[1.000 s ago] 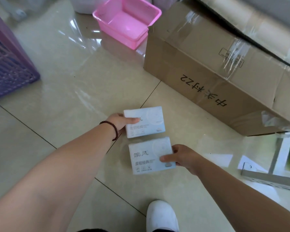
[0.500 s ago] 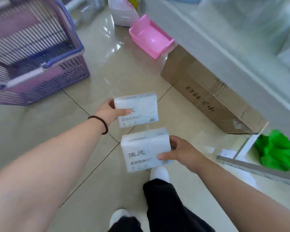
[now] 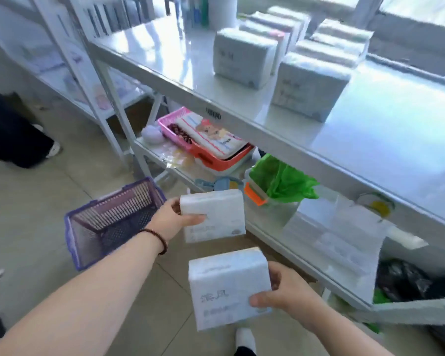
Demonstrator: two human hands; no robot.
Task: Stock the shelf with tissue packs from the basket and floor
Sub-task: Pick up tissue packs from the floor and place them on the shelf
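While facing the shelving with both hands loaded, noted from the left: purple basket (image 3: 108,222) on the floor, just left of and below the left-hand grip, no packs visible inside. Left hand (image 3: 172,222) clamped on the far tissue pack (image 3: 216,214), thumb across its face, fingers behind its left end. Near tissue pack (image 3: 226,286) gripped at its right end by the right hand (image 3: 288,296), thumb on the front, lower and closer to the body. Kept the two packs apart, not touching.

Judged the risks:
- Clipping the front lip of the top shelf (image 3: 180,57) on the lift, with both grips below and in front of it.
- Squeezing a soft pack out of a one-ended hold.
- Nudging the stocked packs (image 3: 244,57), above and right of the grips, and toppling a row.

Found open room on the bare shelf top above and left of the left grip, and more to the right of the stocked rows. Found none on the cluttered lower tier, with a green bag (image 3: 280,181) just beyond the far pack.
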